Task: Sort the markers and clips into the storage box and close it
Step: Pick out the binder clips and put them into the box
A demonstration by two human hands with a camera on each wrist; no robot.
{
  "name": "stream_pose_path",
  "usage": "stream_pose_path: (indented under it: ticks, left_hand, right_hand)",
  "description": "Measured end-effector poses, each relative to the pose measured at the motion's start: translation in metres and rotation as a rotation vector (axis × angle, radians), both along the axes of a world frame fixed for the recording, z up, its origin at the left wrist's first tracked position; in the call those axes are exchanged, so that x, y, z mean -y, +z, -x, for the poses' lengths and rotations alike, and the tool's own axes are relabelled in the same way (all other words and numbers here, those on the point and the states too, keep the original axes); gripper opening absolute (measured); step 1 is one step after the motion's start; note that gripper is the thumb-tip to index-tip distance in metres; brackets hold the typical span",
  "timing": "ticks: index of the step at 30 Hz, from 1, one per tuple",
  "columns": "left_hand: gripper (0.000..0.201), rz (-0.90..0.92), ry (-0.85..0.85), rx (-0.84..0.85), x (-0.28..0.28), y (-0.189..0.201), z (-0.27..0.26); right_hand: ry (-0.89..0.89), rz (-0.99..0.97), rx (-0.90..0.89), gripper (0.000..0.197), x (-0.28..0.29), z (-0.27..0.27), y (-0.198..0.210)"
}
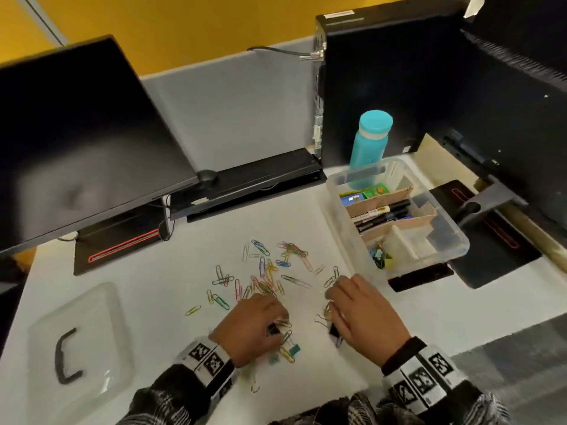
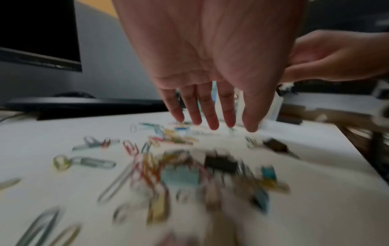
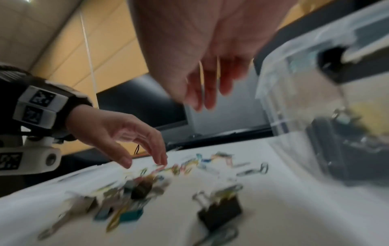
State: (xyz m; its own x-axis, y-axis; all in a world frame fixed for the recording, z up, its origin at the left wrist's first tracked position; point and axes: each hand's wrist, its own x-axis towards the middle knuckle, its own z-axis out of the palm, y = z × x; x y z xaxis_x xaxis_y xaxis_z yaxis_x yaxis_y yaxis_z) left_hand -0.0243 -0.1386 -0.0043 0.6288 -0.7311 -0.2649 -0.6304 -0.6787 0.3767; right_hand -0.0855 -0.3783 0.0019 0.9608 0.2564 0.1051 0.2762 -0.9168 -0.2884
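Several coloured paper clips (image 1: 267, 271) lie scattered on the white table. My left hand (image 1: 273, 314) hovers over the near pile, fingers straight (image 2: 210, 116), holding nothing, with a black binder clip (image 1: 273, 328) just under it. My right hand (image 1: 337, 299) hangs relaxed and empty (image 3: 202, 98) above another black binder clip (image 1: 335, 332) (image 3: 221, 211). A teal binder clip (image 1: 294, 349) lies beside the left hand. The clear storage box (image 1: 334, 191) stands open at the right. Markers (image 1: 383, 213) lie in its middle compartment and some clips in the near one. Both wrist views are blurred.
The clear lid (image 1: 82, 332) with a black handle lies at the front left. A teal bottle (image 1: 371, 139) stands behind the box, in front of a black computer tower (image 1: 383, 87). A dark monitor (image 1: 76, 133) fills the left, and a second monitor's base (image 1: 491, 240) sits right of the box.
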Motion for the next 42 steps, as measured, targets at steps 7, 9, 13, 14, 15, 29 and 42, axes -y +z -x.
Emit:
stream_pose_path:
  ticks: [7,9,13,14,15,29,42]
  left_hand:
    - [0.042,-0.055,-0.272,0.033,0.002,-0.036,0.024]
    - [0.04,-0.083,-0.298,0.065,0.008,-0.04,0.024]
    - [0.032,-0.15,-0.373,0.152,0.013,-0.045,0.019]
    - [0.031,-0.147,-0.384,0.167,0.014,-0.048,0.018]
    - [0.029,-0.133,-0.394,0.168,0.015,-0.049,0.017]
    - [0.016,0.387,0.443,-0.182,-0.06,0.004,-0.003]
    - [0.013,0.91,1.042,-0.521,-0.102,-0.022,-0.01]
  right_hand:
    - [-0.18,0.034,-0.434,0.043,-0.03,0.014,-0.054]
    - [-0.221,-0.042,-0.398,0.038,-0.038,0.016,-0.057]
    - [-0.381,-0.413,-0.372,0.034,-0.039,0.014,-0.054]
    - [-0.456,-0.54,-0.38,0.03,-0.037,0.012,-0.051]
    - [-0.535,-0.681,-0.409,0.024,-0.035,0.01,-0.048]
    - [-0.411,-0.977,-0.684,0.022,-0.06,-0.02,-0.027]
    - [0.06,-0.157,-0.547,0.032,-0.095,-0.036,-0.058]
